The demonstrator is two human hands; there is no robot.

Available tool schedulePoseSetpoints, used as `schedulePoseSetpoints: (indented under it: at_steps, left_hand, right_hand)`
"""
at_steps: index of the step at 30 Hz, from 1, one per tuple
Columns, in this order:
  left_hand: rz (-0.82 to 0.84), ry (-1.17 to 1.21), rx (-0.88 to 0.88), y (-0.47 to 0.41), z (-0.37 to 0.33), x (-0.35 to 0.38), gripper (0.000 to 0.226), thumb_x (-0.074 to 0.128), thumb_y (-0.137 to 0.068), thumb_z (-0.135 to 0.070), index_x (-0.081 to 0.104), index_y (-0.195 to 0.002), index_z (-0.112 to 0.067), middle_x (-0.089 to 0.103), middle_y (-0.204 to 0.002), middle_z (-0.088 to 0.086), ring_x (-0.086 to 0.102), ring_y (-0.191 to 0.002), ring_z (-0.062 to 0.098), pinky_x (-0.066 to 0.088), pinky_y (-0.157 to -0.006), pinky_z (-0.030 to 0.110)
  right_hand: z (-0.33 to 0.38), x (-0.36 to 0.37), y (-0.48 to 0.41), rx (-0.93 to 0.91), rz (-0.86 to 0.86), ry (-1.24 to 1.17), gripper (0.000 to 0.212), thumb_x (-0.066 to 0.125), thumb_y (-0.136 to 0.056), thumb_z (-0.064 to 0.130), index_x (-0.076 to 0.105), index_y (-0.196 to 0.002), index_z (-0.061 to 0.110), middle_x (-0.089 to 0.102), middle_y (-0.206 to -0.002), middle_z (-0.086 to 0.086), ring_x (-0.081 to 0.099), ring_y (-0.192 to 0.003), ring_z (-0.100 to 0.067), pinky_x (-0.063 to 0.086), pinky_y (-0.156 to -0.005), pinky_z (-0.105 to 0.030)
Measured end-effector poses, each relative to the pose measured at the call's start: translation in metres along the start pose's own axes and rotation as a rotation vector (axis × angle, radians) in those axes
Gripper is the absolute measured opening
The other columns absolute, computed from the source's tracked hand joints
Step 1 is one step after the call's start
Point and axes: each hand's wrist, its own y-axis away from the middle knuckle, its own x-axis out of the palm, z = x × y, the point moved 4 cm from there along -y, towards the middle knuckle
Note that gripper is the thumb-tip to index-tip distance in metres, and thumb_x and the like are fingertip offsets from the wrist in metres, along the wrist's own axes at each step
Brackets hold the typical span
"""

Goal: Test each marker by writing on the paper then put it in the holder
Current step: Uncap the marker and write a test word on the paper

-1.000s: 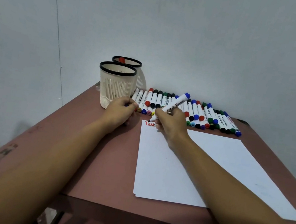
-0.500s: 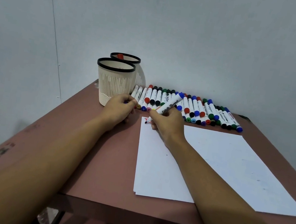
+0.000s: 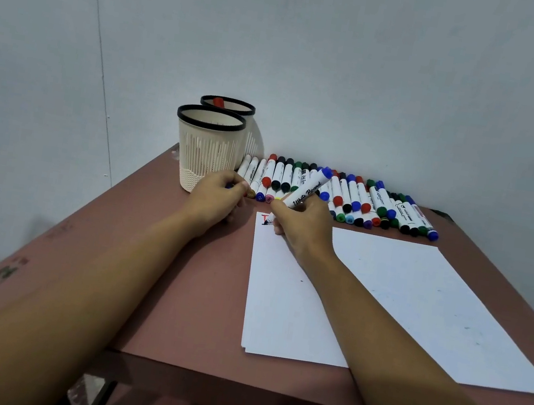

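White marker [image 3: 305, 190] with a blue end sits pinched in our right hand [image 3: 303, 228], its tip down on the far left corner of the paper [image 3: 415, 311], by a red mark [image 3: 264, 217]. Our left hand [image 3: 215, 200] lies curled on the surface [image 3: 176, 292] just beside the near holder [image 3: 208, 159]; we cannot tell what it grips. 1 row of markers [image 3: 356, 198] lies beyond the paper.

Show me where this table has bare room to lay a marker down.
Bare tabletop lies between the left forearm and the left edge of the paper, and left of that forearm out to the table edge. Crowded: the back, with the marker row and two holders, and the paper's far-left corner, where the right hand holds a marker.
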Motion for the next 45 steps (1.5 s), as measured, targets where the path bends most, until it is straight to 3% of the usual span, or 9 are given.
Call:
schedulePoseSetpoints:
  at_steps: [5, 10, 20, 23, 26, 31, 37, 42, 45]
  left_hand:
    - [-0.006, -0.004, 0.005, 0.001, 0.0, 0.0, 0.016, 0.047, -0.094, -0.013, 0.06, -0.084, -0.01, 0.054, -0.06, 0.002, 0.045, -0.041, 0.011, 0.042, -0.046, 0.023]
    - [-0.001, -0.008, 0.007, 0.0, 0.0, 0.0, 0.016, 0.048, -0.093, -0.013, 0.061, -0.087, -0.008, 0.053, -0.061, 0.001, 0.046, -0.045, 0.014, 0.043, -0.049, 0.025]
    - [-0.001, 0.004, 0.014, -0.002, 0.001, 0.0, 0.016, 0.049, -0.093, -0.013, 0.06, -0.083, -0.01, 0.053, -0.058, 0.001, 0.046, -0.046, 0.017, 0.043, -0.048, 0.025]
    - [-0.004, -0.011, 0.016, -0.002, 0.002, 0.0, 0.016, 0.048, -0.093, -0.014, 0.061, -0.084, -0.01, 0.054, -0.059, 0.0, 0.046, -0.041, 0.011, 0.043, -0.046, 0.023]
    - [-0.006, -0.022, 0.021, -0.001, 0.002, 0.0, 0.018, 0.048, -0.093, -0.014, 0.06, -0.08, -0.013, 0.054, -0.059, 0.0, 0.044, -0.036, 0.006, 0.042, -0.044, 0.021]
    - [0.0, -0.013, 0.016, -0.001, 0.001, 0.0, 0.018, 0.048, -0.094, -0.014, 0.059, -0.079, -0.013, 0.054, -0.06, 0.001, 0.045, -0.039, 0.008, 0.042, -0.044, 0.02]
    - [0.001, -0.005, 0.013, 0.0, 0.0, 0.001, 0.016, 0.048, -0.094, -0.013, 0.06, -0.083, -0.011, 0.054, -0.061, 0.002, 0.045, -0.043, 0.012, 0.042, -0.044, 0.02]
    - [0.007, -0.006, 0.009, 0.0, 0.0, 0.001, 0.019, 0.048, -0.093, -0.012, 0.059, -0.078, -0.014, 0.054, -0.061, 0.002, 0.046, -0.046, 0.015, 0.043, -0.045, 0.022]
    - [0.008, -0.007, 0.006, 0.0, 0.0, 0.001, 0.021, 0.047, -0.094, -0.013, 0.059, -0.076, -0.016, 0.054, -0.062, 0.002, 0.046, -0.047, 0.015, 0.043, -0.046, 0.023]
  right_hand:
    - [0.0, 0.002, -0.001, 0.008, 0.019, 0.022, 0.015, 0.068, -0.079, 0.015, 0.055, -0.071, 0.015, 0.056, -0.063, -0.003, 0.049, -0.052, -0.015, 0.041, -0.051, -0.027]
    - [0.001, -0.004, 0.0, 0.02, -0.066, -0.025, 0.008, 0.065, -0.078, 0.014, 0.058, -0.077, 0.009, 0.061, -0.068, -0.006, 0.054, -0.056, -0.015, 0.05, -0.055, -0.029]
    - [0.003, -0.002, 0.003, -0.016, -0.011, 0.027, 0.013, 0.066, -0.081, 0.015, 0.055, -0.074, 0.017, 0.061, -0.069, -0.004, 0.055, -0.06, -0.015, 0.046, -0.057, -0.027]
    - [0.003, -0.001, 0.004, -0.003, 0.014, 0.023, 0.014, 0.066, -0.081, 0.015, 0.055, -0.074, 0.018, 0.059, -0.067, -0.002, 0.053, -0.056, -0.013, 0.046, -0.055, -0.028]
    - [0.005, -0.003, 0.005, -0.016, -0.016, 0.043, 0.011, 0.067, -0.081, 0.017, 0.057, -0.077, 0.019, 0.064, -0.076, -0.001, 0.059, -0.066, -0.013, 0.051, -0.06, -0.029]
    - [0.009, -0.009, 0.005, -0.053, -0.079, 0.077, 0.019, 0.064, -0.082, 0.017, 0.05, -0.072, 0.023, 0.056, -0.073, 0.008, 0.052, -0.063, -0.002, 0.036, -0.052, -0.014]
    - [0.005, -0.005, 0.003, -0.033, -0.05, 0.061, 0.018, 0.066, -0.079, 0.015, 0.051, -0.069, 0.022, 0.056, -0.067, 0.005, 0.054, -0.063, -0.012, 0.043, -0.06, -0.026]
    - [0.009, -0.007, 0.006, -0.054, -0.049, 0.072, 0.009, 0.065, -0.082, 0.015, 0.057, -0.082, 0.016, 0.062, -0.082, 0.002, 0.056, -0.068, -0.005, 0.041, -0.056, -0.016]
    - [0.009, -0.007, 0.006, -0.041, -0.035, 0.063, 0.016, 0.066, -0.081, 0.015, 0.053, -0.072, 0.019, 0.059, -0.074, 0.002, 0.055, -0.064, -0.008, 0.041, -0.055, -0.019]
